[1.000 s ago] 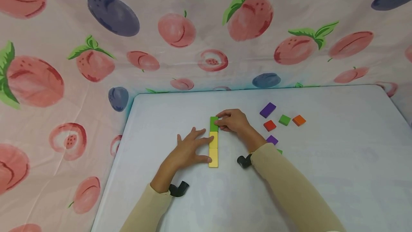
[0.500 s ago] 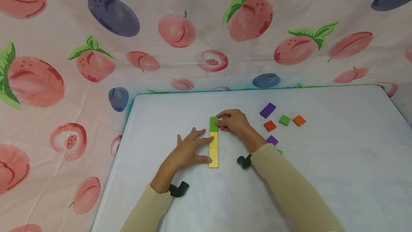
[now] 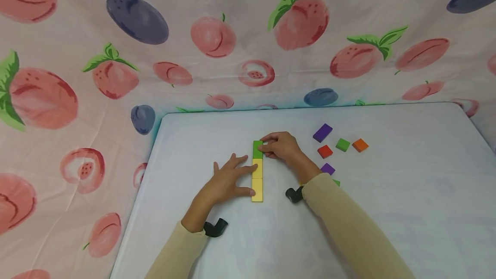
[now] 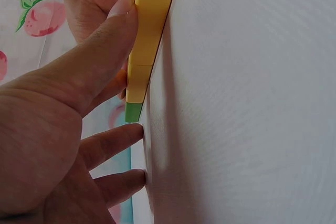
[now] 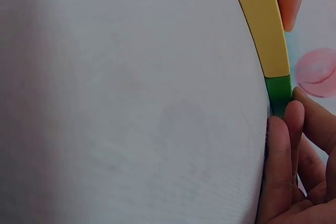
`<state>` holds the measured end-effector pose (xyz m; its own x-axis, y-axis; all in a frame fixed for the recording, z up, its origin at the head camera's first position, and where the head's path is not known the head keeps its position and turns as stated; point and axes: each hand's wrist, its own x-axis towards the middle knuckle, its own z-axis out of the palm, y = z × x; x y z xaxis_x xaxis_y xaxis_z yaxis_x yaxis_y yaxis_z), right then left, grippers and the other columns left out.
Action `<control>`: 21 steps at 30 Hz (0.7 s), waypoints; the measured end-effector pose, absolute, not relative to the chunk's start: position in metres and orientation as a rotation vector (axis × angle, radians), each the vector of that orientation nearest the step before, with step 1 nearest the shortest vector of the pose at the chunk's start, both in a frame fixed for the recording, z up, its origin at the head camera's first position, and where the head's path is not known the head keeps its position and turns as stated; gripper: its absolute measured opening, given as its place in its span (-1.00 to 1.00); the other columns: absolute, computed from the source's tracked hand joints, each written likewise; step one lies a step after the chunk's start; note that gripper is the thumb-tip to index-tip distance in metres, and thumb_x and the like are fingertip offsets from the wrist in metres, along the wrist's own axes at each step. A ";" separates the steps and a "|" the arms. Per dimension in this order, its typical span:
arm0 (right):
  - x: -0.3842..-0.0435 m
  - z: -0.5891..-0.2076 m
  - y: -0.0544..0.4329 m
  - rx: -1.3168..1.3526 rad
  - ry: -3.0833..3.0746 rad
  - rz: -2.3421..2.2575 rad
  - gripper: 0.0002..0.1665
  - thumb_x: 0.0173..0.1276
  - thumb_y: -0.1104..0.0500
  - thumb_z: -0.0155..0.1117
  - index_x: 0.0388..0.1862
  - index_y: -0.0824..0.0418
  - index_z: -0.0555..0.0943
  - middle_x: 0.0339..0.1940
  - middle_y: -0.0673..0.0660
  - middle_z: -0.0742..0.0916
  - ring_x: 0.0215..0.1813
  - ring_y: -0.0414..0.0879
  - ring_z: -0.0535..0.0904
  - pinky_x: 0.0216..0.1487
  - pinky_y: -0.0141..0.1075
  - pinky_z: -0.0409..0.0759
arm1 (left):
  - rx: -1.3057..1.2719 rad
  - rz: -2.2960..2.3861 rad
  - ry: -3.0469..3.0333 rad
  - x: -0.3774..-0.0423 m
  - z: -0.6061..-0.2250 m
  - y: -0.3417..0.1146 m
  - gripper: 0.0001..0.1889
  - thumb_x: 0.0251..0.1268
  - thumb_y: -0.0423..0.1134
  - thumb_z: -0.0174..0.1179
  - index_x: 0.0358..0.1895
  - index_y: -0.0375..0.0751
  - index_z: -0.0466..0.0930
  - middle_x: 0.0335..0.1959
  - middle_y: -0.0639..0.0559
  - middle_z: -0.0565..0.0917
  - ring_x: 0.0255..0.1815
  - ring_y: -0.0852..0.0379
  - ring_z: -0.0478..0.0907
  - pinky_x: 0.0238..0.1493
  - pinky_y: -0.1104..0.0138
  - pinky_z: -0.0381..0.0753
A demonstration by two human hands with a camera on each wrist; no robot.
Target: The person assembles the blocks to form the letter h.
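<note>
Two yellow blocks and one green block lie end to end in a straight row in the head view. The green block [image 3: 257, 150] is at the far end, and my right hand [image 3: 282, 146] pinches it, thumb on top and index finger at its far edge. My left hand [image 3: 226, 181] lies left of the row with fingers spread. Its index fingertip touches the middle yellow block [image 3: 256, 174], its thumb tip the near yellow block [image 3: 257, 185]. In the right wrist view, fingertips [image 5: 295, 111] gather round the end of the green block.
Loose blocks lie to the right: a long purple block [image 3: 323, 133], a red block [image 3: 325, 151], a green square [image 3: 342, 144], an orange block [image 3: 360, 145] and a small purple block [image 3: 327, 168]. Another green block [image 3: 337, 182] shows partly from behind the right sleeve. Fruit-patterned cloth [image 3: 248, 25] rises behind the white table [image 3: 418, 175].
</note>
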<state>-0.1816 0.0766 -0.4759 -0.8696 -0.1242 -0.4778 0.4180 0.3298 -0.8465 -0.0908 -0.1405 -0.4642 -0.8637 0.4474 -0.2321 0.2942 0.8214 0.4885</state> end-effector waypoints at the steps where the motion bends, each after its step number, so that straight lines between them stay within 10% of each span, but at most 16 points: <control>1: -0.181 -0.476 0.077 0.255 2.139 -1.565 -0.57 0.23 0.13 0.57 0.10 0.08 0.75 -0.40 0.06 0.72 -0.41 -0.16 0.69 -0.34 -0.40 0.70 | 0.562 0.635 2.666 -0.091 -0.464 -0.141 -0.23 0.08 0.18 0.50 0.44 0.30 0.48 0.61 0.00 0.29 0.70 -0.22 -0.04 0.40 -0.57 -0.23; 12: -0.183 -0.478 0.080 0.223 2.092 -1.566 -0.54 0.25 0.12 0.56 0.14 0.07 0.72 -0.34 0.08 0.72 -0.37 -0.14 0.69 -0.31 -0.40 0.71 | 0.562 0.643 2.660 -0.090 -0.464 -0.141 -0.22 0.10 0.18 0.49 0.45 0.30 0.46 0.61 0.01 0.28 0.70 -0.21 -0.06 0.41 -0.56 -0.25; 21: -0.183 -0.473 0.090 0.231 1.934 -1.595 -0.47 0.34 0.05 0.48 0.29 0.01 0.62 0.07 0.12 0.71 -0.04 -0.06 0.71 -0.01 -0.34 0.74 | 0.575 0.638 2.661 -0.090 -0.464 -0.141 -0.22 0.10 0.19 0.49 0.45 0.31 0.46 0.61 0.02 0.28 0.70 -0.23 -0.04 0.40 -0.57 -0.22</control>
<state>-0.1830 0.0897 -0.4730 -0.7961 -0.2425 -0.5544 0.4981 0.2577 -0.8279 -0.0901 -0.1415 -0.4637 -0.8589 0.4568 -0.2314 0.3023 0.8171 0.4910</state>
